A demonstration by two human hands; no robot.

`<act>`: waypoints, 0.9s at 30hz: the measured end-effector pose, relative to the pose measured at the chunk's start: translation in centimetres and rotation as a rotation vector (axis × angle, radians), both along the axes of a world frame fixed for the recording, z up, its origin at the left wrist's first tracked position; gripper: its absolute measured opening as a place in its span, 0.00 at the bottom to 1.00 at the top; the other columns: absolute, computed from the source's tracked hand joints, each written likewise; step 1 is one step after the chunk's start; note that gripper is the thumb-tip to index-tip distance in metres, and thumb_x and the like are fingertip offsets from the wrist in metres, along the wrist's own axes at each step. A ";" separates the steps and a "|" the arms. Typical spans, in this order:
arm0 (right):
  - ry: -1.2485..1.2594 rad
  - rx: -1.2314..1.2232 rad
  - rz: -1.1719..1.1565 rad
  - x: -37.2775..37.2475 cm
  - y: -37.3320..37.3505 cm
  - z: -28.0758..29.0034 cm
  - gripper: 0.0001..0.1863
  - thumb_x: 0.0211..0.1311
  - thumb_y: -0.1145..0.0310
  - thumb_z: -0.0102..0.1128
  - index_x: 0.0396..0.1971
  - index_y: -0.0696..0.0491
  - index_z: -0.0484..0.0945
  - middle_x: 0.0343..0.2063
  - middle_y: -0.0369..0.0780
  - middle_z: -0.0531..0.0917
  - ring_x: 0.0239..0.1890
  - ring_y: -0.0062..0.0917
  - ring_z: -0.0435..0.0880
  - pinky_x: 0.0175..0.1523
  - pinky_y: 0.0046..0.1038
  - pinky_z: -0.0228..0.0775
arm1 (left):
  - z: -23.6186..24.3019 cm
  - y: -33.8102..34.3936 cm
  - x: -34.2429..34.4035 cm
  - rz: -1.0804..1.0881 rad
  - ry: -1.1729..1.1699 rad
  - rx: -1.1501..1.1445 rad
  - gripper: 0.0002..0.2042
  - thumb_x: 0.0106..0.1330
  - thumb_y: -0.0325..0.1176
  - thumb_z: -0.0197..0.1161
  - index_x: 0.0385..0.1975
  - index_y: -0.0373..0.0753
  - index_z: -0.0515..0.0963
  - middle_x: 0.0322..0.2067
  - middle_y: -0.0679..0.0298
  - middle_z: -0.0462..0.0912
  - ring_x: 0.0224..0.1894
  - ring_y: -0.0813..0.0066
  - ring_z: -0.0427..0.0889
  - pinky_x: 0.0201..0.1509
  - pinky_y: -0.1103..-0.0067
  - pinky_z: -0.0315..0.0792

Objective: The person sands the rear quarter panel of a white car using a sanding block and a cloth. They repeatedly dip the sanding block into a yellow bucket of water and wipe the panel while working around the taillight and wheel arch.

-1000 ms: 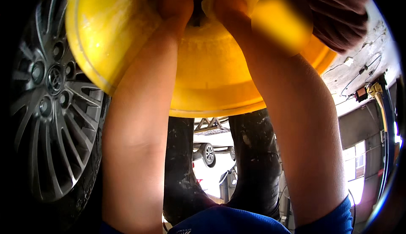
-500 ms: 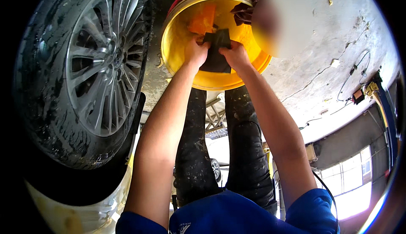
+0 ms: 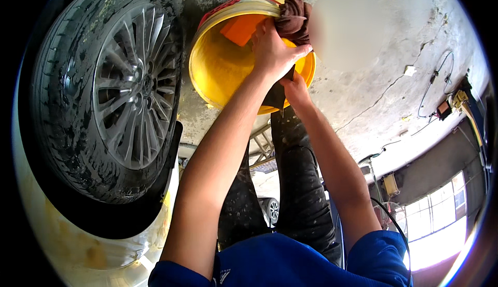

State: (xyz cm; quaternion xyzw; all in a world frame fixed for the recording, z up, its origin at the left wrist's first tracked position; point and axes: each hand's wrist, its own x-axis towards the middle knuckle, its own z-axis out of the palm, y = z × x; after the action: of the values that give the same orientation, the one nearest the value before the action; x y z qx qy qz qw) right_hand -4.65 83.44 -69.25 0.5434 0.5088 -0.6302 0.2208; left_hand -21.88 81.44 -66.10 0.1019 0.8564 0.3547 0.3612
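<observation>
A yellow bucket (image 3: 212, 69) with a red handle and pale rim holds an orange piece (image 3: 239, 27) inside. A brown cloth (image 3: 294, 19) hangs bunched at its upper right rim. My left hand (image 3: 275, 53) reaches over the bucket's mouth beside the cloth, thumb spread from the fingers; whether it touches the cloth is hard to tell. Below it, my right hand (image 3: 294, 90) grips a flat black piece (image 3: 275, 97) at the bucket's lower right, partly behind my left hand and forearm.
A wet, dirty car wheel (image 3: 132, 90) fills the left, close to my left arm. Stained, cracked concrete floor (image 3: 363, 90) lies right, with a hose or cable (image 3: 436, 79) and a lift post (image 3: 469, 115). My dark-trousered legs (image 3: 298, 183) stand below the bucket.
My left hand has left the black piece and moved up and right toward the cloth. My right hand has shifted slightly down with the piece. The cloth sits higher on the rim.
</observation>
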 end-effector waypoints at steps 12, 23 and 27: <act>0.044 -0.009 -0.099 -1.8 0.6 3.4 0.22 0.64 0.77 0.50 0.58 0.59 0.77 0.50 0.44 0.86 0.55 0.35 0.82 0.62 0.33 0.71 | 13.6 -9.7 0.7 0.314 -0.548 0.342 0.28 0.65 0.31 0.71 0.63 0.31 0.71 0.56 0.56 0.82 0.58 0.71 0.81 0.66 0.72 0.73; -0.074 0.290 -0.011 -4.4 0.2 1.1 0.24 0.61 0.75 0.50 0.58 0.58 0.74 0.47 0.52 0.85 0.52 0.46 0.83 0.58 0.40 0.74 | 6.1 -11.3 2.3 0.128 -0.223 -0.326 0.36 0.62 0.49 0.73 0.61 0.29 0.66 0.50 0.39 0.83 0.53 0.41 0.84 0.57 0.60 0.77; -0.106 0.319 0.075 -8.2 -0.2 -0.9 0.24 0.62 0.73 0.51 0.60 0.56 0.68 0.53 0.60 0.81 0.57 0.60 0.78 0.62 0.51 0.70 | -2.3 -13.6 3.8 -0.125 0.135 -0.500 0.44 0.58 0.49 0.75 0.69 0.35 0.59 0.63 0.43 0.70 0.60 0.40 0.74 0.64 0.56 0.72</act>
State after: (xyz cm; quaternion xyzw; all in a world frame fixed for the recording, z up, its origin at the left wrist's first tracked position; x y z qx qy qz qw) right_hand -12.84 83.28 -70.19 0.5846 0.6099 -0.5033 0.1818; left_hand -18.04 67.84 -68.41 0.0856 0.9315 0.1013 0.3386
